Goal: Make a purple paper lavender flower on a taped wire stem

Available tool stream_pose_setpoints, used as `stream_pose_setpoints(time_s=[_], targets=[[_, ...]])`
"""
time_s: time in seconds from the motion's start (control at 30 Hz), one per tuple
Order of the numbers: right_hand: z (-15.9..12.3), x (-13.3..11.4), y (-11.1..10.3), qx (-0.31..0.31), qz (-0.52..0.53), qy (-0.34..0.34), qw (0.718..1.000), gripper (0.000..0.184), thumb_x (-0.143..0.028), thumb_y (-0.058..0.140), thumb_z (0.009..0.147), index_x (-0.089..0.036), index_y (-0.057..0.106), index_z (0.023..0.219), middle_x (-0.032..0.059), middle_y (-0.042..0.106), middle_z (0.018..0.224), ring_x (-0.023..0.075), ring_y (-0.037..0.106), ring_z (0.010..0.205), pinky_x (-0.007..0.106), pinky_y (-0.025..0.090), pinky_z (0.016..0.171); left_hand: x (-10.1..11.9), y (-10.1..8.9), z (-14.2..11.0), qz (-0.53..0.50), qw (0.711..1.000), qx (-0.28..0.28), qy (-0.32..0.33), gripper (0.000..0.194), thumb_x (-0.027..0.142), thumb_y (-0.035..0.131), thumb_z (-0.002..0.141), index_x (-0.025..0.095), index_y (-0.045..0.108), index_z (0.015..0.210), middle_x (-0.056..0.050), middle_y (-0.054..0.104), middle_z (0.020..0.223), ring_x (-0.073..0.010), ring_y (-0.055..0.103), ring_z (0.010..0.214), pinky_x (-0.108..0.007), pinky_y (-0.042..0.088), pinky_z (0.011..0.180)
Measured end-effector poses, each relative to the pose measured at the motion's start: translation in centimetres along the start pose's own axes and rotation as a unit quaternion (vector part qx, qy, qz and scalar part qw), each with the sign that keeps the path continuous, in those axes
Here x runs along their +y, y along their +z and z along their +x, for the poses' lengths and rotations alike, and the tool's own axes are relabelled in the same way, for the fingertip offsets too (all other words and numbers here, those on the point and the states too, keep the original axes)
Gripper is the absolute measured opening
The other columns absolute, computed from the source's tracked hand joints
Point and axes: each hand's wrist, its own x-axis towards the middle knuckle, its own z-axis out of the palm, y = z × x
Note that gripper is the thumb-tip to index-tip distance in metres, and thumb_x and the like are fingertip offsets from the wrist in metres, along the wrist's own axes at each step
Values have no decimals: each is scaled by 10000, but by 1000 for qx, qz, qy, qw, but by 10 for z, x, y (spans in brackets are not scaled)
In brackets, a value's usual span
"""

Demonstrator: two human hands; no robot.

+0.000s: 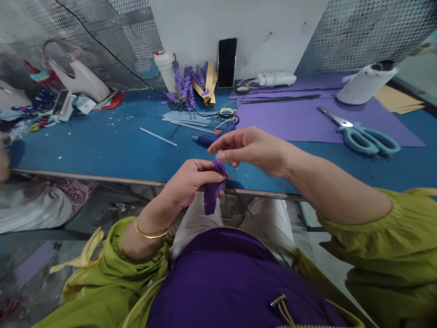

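Observation:
My left hand (193, 182) is pinched on a strip of purple fringed crepe paper (210, 198) at the table's front edge. The strip's upper end is bunched into a fluffy purple tuft, and its flat tail hangs down below my thumb. A thin dark stem (251, 212) slants from near the tuft toward my lap. Just above and to the right of the tuft, my right hand (254, 148) hovers with bent fingers slightly apart and nothing visible in them. Behind it lies a blue glue gun (208, 139), partly hidden by the fingers.
Glue sticks (186, 119) and a tape roll (226, 112) lie beyond my hands. Finished purple flowers (187, 84) and a phone (227, 63) stand at the back. Rightward are purple paper sheets (283, 120), blue-handled scissors (363, 136) and a white container (363, 84). Another person's hand (4, 157) shows far left.

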Motion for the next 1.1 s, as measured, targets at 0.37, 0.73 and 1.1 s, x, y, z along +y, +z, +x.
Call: stream_pose_setpoints(time_s=[0.37,0.73,1.1], targets=[[-47,43,22,99,158,44,981,244,-386,776,726,-158,690,739,8,646,668,113,576,622,251,473,615,-9,0,4,-39,998,45,6,197,266,785,618,119,705,721,-3,660,599,-80,557,488,-190,439,498],[-44,50,41,181,183,13,966,184,-297,793,685,-169,666,722,-3,654,713,125,616,672,262,534,656,-10,4,5,-43,998,46,-6,129,234,711,693,147,627,740,27,646,573,-118,643,480,-192,499,498],[-39,57,45,193,221,40,955,220,-318,817,646,-168,666,704,-1,670,697,125,625,653,278,542,672,-14,3,8,-21,999,31,4,80,194,670,734,142,617,765,32,639,579,-89,615,447,-160,468,455]])
